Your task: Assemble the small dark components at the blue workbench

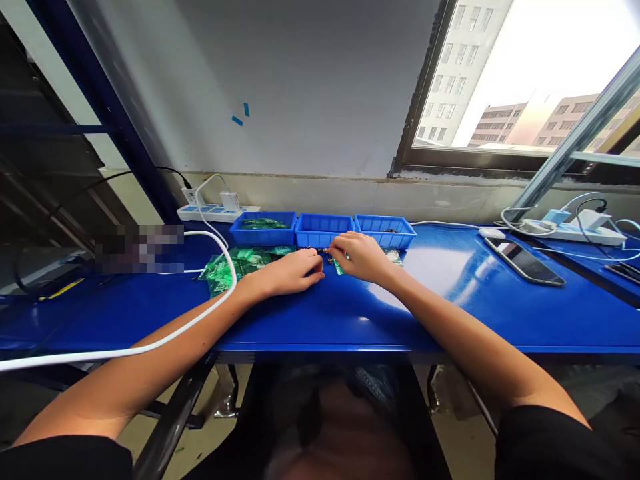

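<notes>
My left hand [293,272] rests on the blue table [450,307], fingers curled and pinched at a small part I cannot make out. My right hand [361,255] is just to its right, fingers closed on a small dark piece over a green packet [339,267]. A heap of green plastic packets [240,264] lies to the left of my left hand. Behind the hands stand three blue trays in a row: the left tray [263,229] holds green packets, the middle tray [324,231] looks bare, the right tray [385,231] holds small dark parts.
A white cable [165,337] runs across the table's left side and over my left forearm. A white power strip [213,212] sits at the back left. At the right lie a phone [525,261], a white mouse-like object [491,233] and another power strip [570,230] with chargers.
</notes>
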Demonstrator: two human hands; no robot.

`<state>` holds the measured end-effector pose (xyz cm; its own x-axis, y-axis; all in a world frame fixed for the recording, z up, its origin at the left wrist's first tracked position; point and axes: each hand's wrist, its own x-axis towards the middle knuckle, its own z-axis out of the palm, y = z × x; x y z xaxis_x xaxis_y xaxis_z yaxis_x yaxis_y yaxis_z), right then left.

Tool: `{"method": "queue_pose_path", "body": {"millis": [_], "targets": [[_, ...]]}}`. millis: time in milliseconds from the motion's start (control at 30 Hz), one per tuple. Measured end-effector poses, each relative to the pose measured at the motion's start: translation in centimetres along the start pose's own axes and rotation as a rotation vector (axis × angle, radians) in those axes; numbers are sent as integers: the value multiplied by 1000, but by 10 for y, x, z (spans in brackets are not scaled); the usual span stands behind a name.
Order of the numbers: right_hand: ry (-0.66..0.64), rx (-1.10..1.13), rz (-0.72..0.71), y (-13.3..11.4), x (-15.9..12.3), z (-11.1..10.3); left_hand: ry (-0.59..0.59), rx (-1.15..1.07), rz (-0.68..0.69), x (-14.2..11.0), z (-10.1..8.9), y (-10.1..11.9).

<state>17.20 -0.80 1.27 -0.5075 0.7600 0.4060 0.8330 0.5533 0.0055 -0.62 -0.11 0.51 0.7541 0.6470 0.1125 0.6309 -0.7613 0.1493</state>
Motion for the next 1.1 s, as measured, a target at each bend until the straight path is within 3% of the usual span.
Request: {"method": "queue_pose_path", "body": {"millis": [167, 300, 533, 900, 1100], "targets": [[-57, 28, -30, -3, -1, 2, 90, -1, -152, -2, -11, -9], [-77, 49, -30, -5, -2, 6, 135, -37, -219, -6, -18, -3], [-127, 18, -61, -13, -2, 11, -40, 133, -256, -7, -11, 13], [-239, 10, -123, -14, -1, 11, -73, 155, -283, -5, -8, 11], [-202, 32, -68, -14, -2, 12, -84, 139, -312, -5, -9, 10]]}}
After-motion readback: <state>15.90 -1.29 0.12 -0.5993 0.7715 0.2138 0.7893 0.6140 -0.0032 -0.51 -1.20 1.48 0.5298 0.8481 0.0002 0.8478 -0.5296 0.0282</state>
